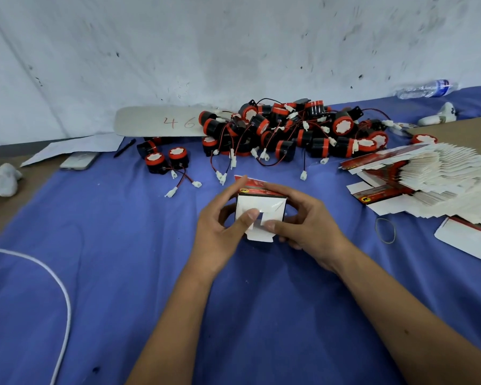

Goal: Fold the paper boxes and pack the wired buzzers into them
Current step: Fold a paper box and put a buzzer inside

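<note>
paper box (261, 209) frame centre, held over blue cloth (122, 273) | left hand (220, 229) + right hand (308, 223) both grip it, thumbs pressing white end flaps | buzzers (289, 129) piled upper centre | flat boxes (428, 179) stacked right

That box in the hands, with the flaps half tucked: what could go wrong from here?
1. Both thumbs press the white flaps of the box; a flap could crease or tear instead of tucking in.
2. The buzzers lie in a heap with wires crossed, so pulling one out may drag others along.
3. The flat boxes are fanned in a loose stack beside the right hand; a nudge might scatter them.
</note>
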A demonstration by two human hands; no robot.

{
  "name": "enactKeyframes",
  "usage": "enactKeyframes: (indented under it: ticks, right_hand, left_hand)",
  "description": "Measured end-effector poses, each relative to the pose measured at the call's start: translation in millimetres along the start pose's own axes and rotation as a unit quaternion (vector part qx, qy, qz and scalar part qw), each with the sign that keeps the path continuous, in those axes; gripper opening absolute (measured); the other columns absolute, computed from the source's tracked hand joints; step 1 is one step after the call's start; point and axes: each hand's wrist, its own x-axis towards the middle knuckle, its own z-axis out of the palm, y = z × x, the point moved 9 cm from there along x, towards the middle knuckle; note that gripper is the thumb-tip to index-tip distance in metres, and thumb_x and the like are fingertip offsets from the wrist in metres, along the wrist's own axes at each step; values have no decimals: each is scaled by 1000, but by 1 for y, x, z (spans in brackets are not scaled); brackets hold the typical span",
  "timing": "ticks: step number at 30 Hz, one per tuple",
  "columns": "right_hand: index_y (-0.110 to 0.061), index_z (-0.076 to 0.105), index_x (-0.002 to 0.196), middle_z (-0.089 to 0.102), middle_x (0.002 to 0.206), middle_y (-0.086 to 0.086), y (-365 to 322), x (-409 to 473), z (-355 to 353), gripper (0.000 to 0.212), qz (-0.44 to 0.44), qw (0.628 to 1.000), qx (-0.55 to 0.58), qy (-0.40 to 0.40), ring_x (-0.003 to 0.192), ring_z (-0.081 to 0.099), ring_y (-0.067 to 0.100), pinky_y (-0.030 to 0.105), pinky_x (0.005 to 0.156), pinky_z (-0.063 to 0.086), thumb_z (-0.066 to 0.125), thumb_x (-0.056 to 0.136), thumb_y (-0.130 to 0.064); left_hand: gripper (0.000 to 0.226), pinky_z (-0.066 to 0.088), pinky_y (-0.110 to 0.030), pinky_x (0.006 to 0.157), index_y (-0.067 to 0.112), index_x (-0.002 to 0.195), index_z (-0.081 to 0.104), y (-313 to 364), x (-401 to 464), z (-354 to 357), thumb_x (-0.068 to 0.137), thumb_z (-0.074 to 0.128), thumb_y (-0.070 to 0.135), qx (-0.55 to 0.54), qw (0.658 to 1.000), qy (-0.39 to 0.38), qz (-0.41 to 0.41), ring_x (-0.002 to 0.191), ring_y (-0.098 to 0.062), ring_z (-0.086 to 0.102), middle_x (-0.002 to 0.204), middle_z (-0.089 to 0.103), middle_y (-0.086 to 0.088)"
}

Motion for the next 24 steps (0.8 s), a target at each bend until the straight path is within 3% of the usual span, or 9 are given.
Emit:
enactKeyframes:
  ticks: [6, 10, 13, 16, 20, 24]
  right_hand:
    - [-44, 57, 137, 74, 89, 3, -6, -4, 1, 71, -25, 998, -41, 29, 56, 60, 21, 19, 47, 46, 77, 85, 0]
    - [-39, 52, 144, 60, 132, 5, -17, -7, 9, 68, -58, 998, -27, 19, 66, 60, 23, 31, 59, 54, 68, 92, 1]
    - [-35, 44, 151, 50, 148, 1, -17, -8, 16, 82, -51, 998, 18, -28, 87, 63, 30, 35, 76, 57, 54, 88, 17]
    - [-34, 39, 153, 49, 150, -7, -16, -8, 17, 85, -53, 998, 19, -21, 104, 68, 32, 35, 82, 58, 66, 87, 12]
    - [-33, 46, 149, 58, 140, -16, -17, -6, 5, 77, -58, 996, 37, 52, 89, 72, 23, 28, 70, 56, 79, 85, -8]
    - [-33, 47, 148, 60, 138, -17, -18, -6, 3, 76, -58, 995, 56, 57, 85, 71, 21, 28, 67, 56, 80, 84, -8]
  left_hand:
    - [38, 55, -46, 100, 20, 122, 71, -4, -2, -9, 85, 78, 25, 59, 994, 95, 16, 117, -21, 67, 124, 70, 2]
    - [34, 53, -54, 102, 19, 116, 75, -12, -2, -20, 84, 82, 12, 25, 987, 158, 0, 120, -25, 66, 127, 69, -5]
    - [31, 62, -47, 86, 16, 111, 76, -19, -5, -23, 84, 81, 1, -59, 978, 194, -43, 110, -27, 71, 118, 74, -5]
    - [31, 63, -37, 73, 20, 112, 76, -19, -6, -17, 86, 79, 3, -109, 976, 179, -62, 109, -27, 72, 112, 77, 1]
    - [38, 63, -35, 80, 21, 138, 64, -18, -3, -1, 100, 63, 14, -163, 978, 108, -76, 112, -20, 71, 126, 72, -1]
    - [42, 61, -34, 82, 15, 142, 59, -11, -3, 1, 105, 49, 0, -176, 980, 80, -52, 118, -28, 69, 133, 69, -6]
